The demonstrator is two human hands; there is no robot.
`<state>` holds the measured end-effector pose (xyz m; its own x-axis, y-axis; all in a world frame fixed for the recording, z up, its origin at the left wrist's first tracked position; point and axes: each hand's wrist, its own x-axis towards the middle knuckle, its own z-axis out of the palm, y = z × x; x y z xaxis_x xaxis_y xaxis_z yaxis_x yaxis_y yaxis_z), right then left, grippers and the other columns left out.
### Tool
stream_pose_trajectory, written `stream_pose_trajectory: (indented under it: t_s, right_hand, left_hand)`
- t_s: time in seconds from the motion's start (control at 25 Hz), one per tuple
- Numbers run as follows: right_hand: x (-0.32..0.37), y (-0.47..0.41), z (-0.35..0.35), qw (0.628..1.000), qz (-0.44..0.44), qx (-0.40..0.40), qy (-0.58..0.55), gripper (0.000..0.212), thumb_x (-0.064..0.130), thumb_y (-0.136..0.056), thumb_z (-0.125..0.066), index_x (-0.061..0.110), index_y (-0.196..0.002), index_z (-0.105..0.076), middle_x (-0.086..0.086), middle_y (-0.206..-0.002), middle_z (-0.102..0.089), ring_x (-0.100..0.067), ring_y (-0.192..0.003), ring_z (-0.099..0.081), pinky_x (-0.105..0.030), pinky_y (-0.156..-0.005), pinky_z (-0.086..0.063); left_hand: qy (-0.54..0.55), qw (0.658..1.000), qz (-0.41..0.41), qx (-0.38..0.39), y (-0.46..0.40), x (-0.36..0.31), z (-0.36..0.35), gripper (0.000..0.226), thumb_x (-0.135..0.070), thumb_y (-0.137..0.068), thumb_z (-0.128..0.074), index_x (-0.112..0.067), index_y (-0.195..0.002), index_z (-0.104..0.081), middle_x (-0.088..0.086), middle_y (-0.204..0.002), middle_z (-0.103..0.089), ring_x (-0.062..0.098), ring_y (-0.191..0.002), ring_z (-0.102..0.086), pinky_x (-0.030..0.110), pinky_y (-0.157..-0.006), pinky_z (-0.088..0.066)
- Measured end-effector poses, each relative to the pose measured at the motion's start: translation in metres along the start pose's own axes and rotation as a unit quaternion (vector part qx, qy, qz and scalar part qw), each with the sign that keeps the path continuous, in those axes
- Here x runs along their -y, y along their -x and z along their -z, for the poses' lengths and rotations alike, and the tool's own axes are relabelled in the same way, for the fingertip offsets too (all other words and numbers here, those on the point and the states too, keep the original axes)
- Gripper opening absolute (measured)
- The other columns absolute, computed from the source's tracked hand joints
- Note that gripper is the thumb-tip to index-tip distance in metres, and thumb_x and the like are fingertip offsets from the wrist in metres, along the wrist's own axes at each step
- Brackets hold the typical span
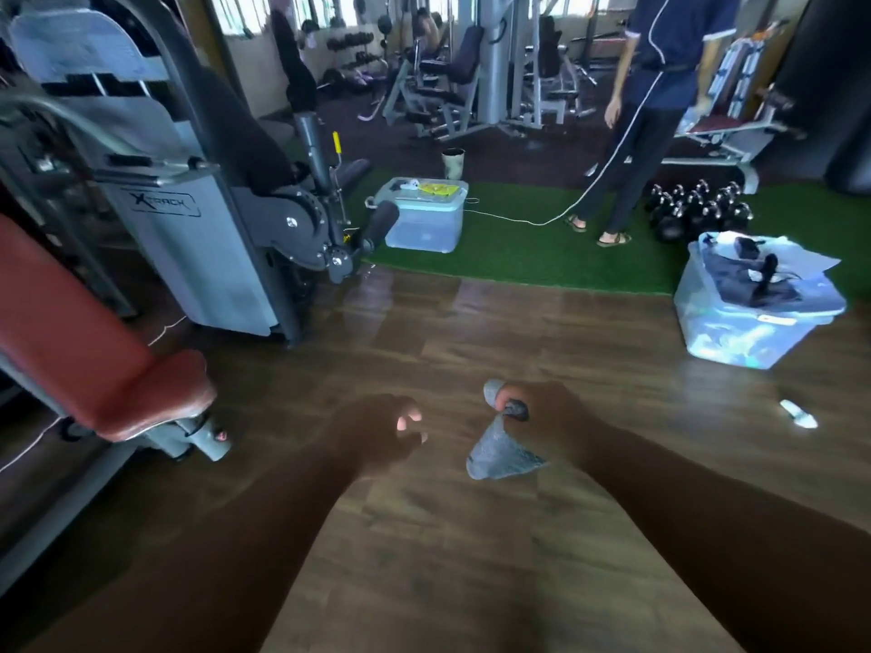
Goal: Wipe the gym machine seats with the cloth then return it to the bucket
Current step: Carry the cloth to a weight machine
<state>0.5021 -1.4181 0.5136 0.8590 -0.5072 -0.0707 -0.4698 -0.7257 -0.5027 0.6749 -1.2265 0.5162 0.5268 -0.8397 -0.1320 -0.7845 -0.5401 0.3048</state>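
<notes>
Hands hover apart over the floor (pixel 471 322): right hand (pixel 542 417) pinches the cloth (pixel 499 452), left hand (pixel 377 428) loosely curled, empty. Red seat (pixel 94 351) lies left; two bins (pixel 749 322) and a person (pixel 655 110) stand ahead.

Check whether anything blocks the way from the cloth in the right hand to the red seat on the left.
Nothing visible does. The right hand grips the cloth above bare wooden floor. The red seat lies to the left, with only the empty left hand between them.
</notes>
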Motion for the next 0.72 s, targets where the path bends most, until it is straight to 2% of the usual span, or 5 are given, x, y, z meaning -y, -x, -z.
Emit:
stream_pose_trajectory:
  t_s: [0.16, 0.32, 0.44, 0.6, 0.72]
  right_hand:
    - [-0.032, -0.11, 0.043, 0.999, 0.026, 0.012, 0.019, 0.018, 0.025, -0.084, -0.059, 0.032, -0.099, -0.065, 0.013, -0.088, -0.059, -0.012, -0.085, -0.057, -0.025, -0.071, -0.04]
    - [-0.043, -0.211, 0.065, 0.999, 0.036, 0.012, 0.02, 0.021, 0.024, -0.087, -0.059, 0.03, -0.107, -0.066, 0.016, -0.086, -0.056, -0.012, -0.085, -0.054, -0.025, -0.073, -0.036]
    - [-0.049, -0.293, 0.073, 0.999, 0.034, 0.003, 0.015, 0.022, 0.022, -0.085, -0.06, 0.029, -0.104, -0.068, 0.011, -0.092, -0.063, -0.012, -0.087, -0.058, -0.024, -0.071, -0.037]
    - [-0.057, -0.408, 0.094, 0.999, 0.04, -0.008, 0.002, 0.018, 0.016, -0.086, -0.061, 0.021, -0.101, -0.068, 0.007, -0.092, -0.065, -0.01, -0.08, -0.057, -0.017, -0.061, -0.038]
    - [-0.066, -0.488, 0.112, 0.999, 0.034, -0.027, -0.005, 0.016, 0.017, -0.084, -0.062, 0.024, -0.097, -0.069, 0.006, -0.09, -0.067, -0.014, -0.079, -0.06, -0.026, -0.068, -0.046]
  left_hand:
    - [0.02, 0.999, 0.033, -0.008, -0.101, -0.004, 0.025, 0.032, -0.051, -0.09, -0.06, -0.035, -0.119, -0.063, -0.015, -0.109, -0.066, 0.008, -0.101, -0.061, 0.025, -0.086, -0.043]
    - [0.031, 0.999, 0.036, -0.015, -0.201, 0.016, 0.046, 0.034, -0.053, -0.09, -0.058, -0.038, -0.121, -0.061, -0.017, -0.109, -0.066, 0.006, -0.101, -0.06, 0.025, -0.082, -0.041]
    - [0.031, 0.999, 0.036, -0.007, -0.281, 0.041, 0.061, 0.036, -0.059, -0.088, -0.056, -0.043, -0.12, -0.059, -0.021, -0.111, -0.064, 0.006, -0.103, -0.059, 0.026, -0.084, -0.042]
    - [0.007, 1.0, 0.009, 0.003, -0.402, 0.076, 0.099, 0.038, -0.056, -0.089, -0.057, -0.038, -0.123, -0.061, -0.016, -0.114, -0.066, 0.008, -0.104, -0.059, 0.027, -0.082, -0.04]
    - [-0.021, 1.0, -0.012, 0.011, -0.487, 0.1, 0.133, 0.039, -0.055, -0.091, -0.055, -0.037, -0.125, -0.061, -0.015, -0.116, -0.066, 0.011, -0.106, -0.061, 0.029, -0.088, -0.045]
